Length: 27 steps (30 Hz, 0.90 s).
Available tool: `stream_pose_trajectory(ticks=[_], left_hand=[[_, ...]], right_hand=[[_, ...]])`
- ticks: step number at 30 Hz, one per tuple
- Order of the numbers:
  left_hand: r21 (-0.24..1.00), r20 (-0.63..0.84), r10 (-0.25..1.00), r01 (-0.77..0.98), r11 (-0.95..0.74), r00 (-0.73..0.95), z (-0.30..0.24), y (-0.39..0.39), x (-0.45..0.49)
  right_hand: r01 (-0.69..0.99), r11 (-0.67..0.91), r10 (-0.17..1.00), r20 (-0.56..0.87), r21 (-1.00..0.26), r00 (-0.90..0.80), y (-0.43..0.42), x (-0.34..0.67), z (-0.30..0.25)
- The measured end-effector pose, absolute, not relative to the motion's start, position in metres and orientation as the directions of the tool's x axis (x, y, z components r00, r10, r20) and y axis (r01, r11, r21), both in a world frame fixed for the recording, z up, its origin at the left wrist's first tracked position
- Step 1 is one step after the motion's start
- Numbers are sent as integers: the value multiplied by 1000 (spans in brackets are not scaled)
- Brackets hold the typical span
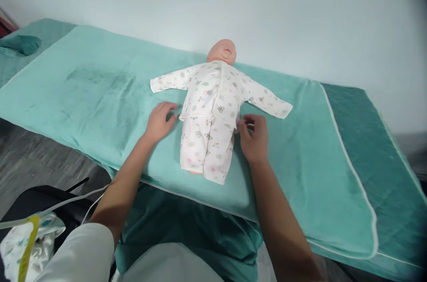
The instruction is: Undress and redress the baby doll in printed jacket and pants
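Observation:
A baby doll (223,50) lies on its back on a teal towel (100,90), arms spread, dressed in a white printed top (213,90) and matching trousers (207,144). My left hand (159,121) rests on the towel beside the doll's waist, fingers spread and touching the hem of the top. My right hand (254,136) is at the other side of the waist, fingers curled and pinching the edge of the top or trousers there.
The towel covers a darker teal bed (373,139) set against a pale wall. A teal pillow (20,44) lies far left. At the lower left a black seat holds white printed clothing (20,246), a yellow strap and a white cable.

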<state>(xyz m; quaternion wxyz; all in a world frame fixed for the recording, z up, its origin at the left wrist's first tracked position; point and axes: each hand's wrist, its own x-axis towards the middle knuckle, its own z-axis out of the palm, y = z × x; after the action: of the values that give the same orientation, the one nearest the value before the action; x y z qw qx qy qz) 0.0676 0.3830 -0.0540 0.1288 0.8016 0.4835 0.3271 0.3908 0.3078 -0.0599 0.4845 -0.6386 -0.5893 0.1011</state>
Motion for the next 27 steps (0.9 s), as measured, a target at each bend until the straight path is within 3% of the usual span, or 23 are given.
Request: stream_pose_trajectory(ticks=[5, 10, 14, 21, 27], left_hand=[[447, 333, 855, 731, -515, 398, -52, 350, 83], [602, 392, 874, 639, -479, 286, -58, 310, 81], [722, 417, 845, 441, -532, 336, -63, 261, 73], [550, 526, 769, 545, -633, 364, -72, 225, 92], [605, 565, 771, 488, -630, 294, -66, 232, 109]], right_hand=[[682, 119, 907, 358, -722, 222, 277, 374, -60], [569, 147, 881, 369, -809, 297, 237, 363, -62], [525, 277, 904, 403, -805, 142, 187, 345, -66], [666, 250, 885, 445, -703, 137, 161, 308, -76], [612, 142, 849, 414, -778, 328, 181, 305, -73]])
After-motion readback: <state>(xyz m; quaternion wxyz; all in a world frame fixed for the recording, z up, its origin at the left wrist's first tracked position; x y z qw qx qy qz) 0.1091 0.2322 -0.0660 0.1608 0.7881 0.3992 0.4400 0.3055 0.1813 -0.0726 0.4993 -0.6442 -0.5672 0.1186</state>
